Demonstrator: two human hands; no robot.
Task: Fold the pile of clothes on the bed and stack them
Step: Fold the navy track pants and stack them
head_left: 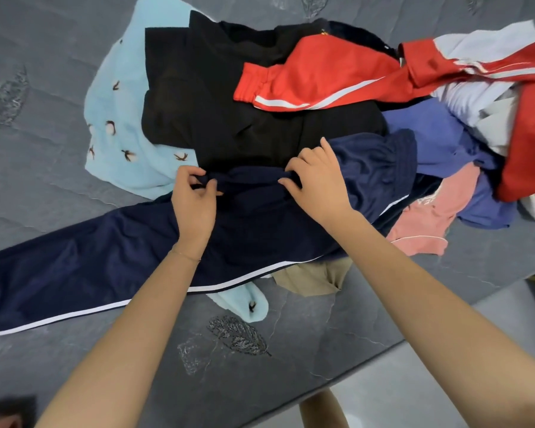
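Both hands close on a pair of navy track pants (90,267) at the centre of the frame. The left hand (193,196) pinches a fold of the dark fabric between thumb and curled fingers, wrist bent back toward the camera. The right hand (317,183) grips a bunched ridge of the same cloth just beside it, knuckles up, fingers curled down into the material. Both bare forearms reach in from the lower edge.

The pants, edged with a white stripe, lie across the grey bed (291,350), one leg stretching to the left edge of the frame. Behind them the pile of clothes fills the centre and upper right: a black garment (213,103) on a light blue cloth (118,134), red track pants (322,75) on top, and a periwinkle garment (439,140), a pink garment (430,217) and white pieces (491,41) at right. A tan garment (312,279) shows under the navy pants.
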